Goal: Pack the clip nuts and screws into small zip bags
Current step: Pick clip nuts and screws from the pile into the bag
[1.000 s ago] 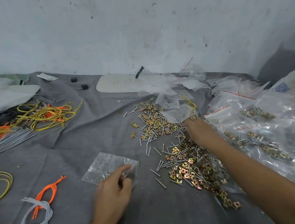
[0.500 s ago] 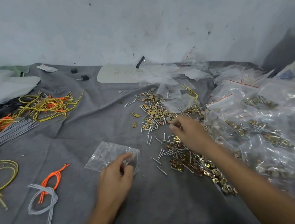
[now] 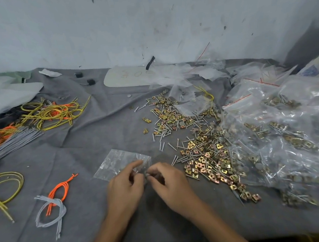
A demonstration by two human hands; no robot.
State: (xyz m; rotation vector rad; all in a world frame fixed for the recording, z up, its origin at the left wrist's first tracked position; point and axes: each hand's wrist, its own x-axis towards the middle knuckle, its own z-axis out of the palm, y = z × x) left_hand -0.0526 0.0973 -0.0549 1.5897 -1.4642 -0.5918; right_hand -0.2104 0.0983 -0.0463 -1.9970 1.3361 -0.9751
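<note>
Bag: the zip bag [image 3: 118, 162] lies flat on the worktop [image 3: 98, 135], up and left of both grips.
Left: my left grip [image 3: 124, 183] pinches the bag's near right edge.
Right: my right grip [image 3: 167, 180] is curled, touching that same edge.
Pile: the clip nuts and screws [image 3: 206, 155] lie right of the bag, nearer that grip.
Hidden: I cannot tell what the right grip holds; too blurred.

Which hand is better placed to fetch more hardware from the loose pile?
Right. The right hand sits beside the pile of clip nuts and screws; the left hand holds the zip bag.
</note>
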